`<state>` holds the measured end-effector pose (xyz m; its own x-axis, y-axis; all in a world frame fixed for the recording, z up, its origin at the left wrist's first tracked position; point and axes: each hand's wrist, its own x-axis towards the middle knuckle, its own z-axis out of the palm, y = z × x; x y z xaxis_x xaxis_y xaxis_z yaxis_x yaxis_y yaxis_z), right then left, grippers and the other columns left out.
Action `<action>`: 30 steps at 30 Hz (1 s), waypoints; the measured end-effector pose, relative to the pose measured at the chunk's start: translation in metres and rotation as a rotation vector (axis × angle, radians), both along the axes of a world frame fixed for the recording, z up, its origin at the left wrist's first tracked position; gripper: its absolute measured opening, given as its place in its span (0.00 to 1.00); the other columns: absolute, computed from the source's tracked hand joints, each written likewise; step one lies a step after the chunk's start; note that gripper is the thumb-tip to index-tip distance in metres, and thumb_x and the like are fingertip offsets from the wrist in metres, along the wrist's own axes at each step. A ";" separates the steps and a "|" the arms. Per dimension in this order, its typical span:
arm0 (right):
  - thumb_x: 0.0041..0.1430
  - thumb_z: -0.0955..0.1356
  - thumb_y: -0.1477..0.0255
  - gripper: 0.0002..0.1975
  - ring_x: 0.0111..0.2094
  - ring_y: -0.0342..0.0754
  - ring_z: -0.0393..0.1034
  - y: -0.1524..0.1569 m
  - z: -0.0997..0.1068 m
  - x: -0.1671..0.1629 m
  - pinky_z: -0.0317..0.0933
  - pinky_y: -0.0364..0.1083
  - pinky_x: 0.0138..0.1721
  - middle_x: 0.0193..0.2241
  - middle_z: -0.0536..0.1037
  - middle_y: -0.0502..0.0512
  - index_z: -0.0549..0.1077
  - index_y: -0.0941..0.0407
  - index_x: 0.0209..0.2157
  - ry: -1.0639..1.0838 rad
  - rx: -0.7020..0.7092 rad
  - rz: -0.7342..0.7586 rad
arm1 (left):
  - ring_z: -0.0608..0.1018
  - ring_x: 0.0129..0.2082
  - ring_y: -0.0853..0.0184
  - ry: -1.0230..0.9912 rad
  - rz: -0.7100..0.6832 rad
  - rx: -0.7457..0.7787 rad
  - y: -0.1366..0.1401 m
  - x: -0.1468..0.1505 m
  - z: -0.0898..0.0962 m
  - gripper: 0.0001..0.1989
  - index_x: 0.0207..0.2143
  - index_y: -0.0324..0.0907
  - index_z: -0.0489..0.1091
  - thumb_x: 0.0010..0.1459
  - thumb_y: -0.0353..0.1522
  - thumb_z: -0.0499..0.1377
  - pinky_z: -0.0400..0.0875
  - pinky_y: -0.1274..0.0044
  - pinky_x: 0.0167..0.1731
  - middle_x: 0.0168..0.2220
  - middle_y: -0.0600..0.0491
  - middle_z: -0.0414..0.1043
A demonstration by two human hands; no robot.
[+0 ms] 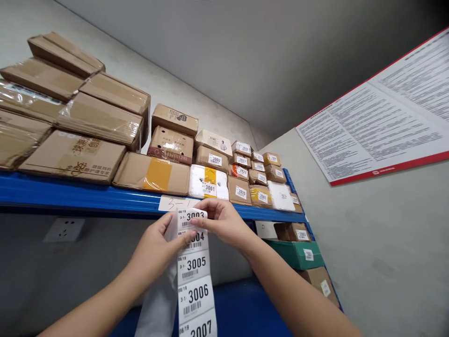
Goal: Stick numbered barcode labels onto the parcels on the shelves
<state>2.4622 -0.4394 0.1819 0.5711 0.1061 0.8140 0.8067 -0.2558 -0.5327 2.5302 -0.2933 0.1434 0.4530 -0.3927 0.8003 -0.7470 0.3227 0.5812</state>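
Label strip [194,276] hangs at chest height before the blue shelf [80,195]. Left hand [156,248] pinches its backing; right hand [220,220] pinches top label 3003 [192,216], corner lifted, apparently to peel. Labelled parcels [242,180] above.

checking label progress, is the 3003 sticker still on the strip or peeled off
Partly peeled: both hands pinch the 3003 sticker at the strip's top, its edge lifting from the backing.
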 end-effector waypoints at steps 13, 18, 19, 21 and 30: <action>0.46 0.71 0.69 0.04 0.30 0.45 0.69 0.007 -0.008 0.015 0.60 0.44 0.31 0.26 0.76 0.52 0.74 0.55 0.25 -0.427 0.153 -0.358 | 0.62 0.18 0.71 0.040 0.264 -0.201 -0.019 -0.004 0.006 0.20 0.26 0.41 0.66 0.51 0.50 0.55 0.55 0.81 0.17 0.17 0.58 0.64; 0.47 0.70 0.71 0.03 0.27 0.44 0.68 0.008 0.003 0.014 0.62 0.44 0.31 0.25 0.76 0.51 0.73 0.55 0.24 -0.473 0.051 -0.316 | 0.63 0.16 0.72 0.124 0.174 -0.176 -0.016 -0.002 0.005 0.23 0.22 0.42 0.63 0.46 0.52 0.58 0.56 0.82 0.16 0.16 0.59 0.63; 0.47 0.70 0.70 0.04 0.27 0.44 0.68 0.006 0.009 0.013 0.63 0.44 0.31 0.25 0.76 0.51 0.73 0.55 0.25 -0.497 0.040 -0.303 | 0.66 0.17 0.71 0.136 0.172 -0.144 -0.013 -0.001 0.003 0.22 0.23 0.42 0.65 0.45 0.51 0.61 0.58 0.81 0.17 0.17 0.58 0.65; 0.49 0.70 0.70 0.04 0.28 0.43 0.68 -0.003 0.032 0.011 0.63 0.44 0.31 0.25 0.75 0.50 0.73 0.56 0.26 -0.618 0.072 -0.346 | 0.72 0.21 0.67 0.120 0.196 -0.083 -0.007 0.004 -0.003 0.21 0.29 0.42 0.69 0.43 0.50 0.63 0.64 0.79 0.20 0.22 0.55 0.72; 0.55 0.63 0.75 0.06 0.30 0.45 0.67 -0.072 0.215 0.034 0.61 0.44 0.36 0.27 0.73 0.51 0.71 0.57 0.33 -0.670 0.133 -1.126 | 0.78 0.25 0.60 0.243 0.192 0.005 0.013 0.021 -0.018 0.24 0.28 0.44 0.70 0.38 0.54 0.63 0.72 0.76 0.23 0.25 0.52 0.77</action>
<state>2.4957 -0.5118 0.3964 -0.2221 -0.2616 0.9393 0.3031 -0.9341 -0.1885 2.5508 -0.2799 0.1252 0.6974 -0.2849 0.6577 -0.6330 0.1854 0.7516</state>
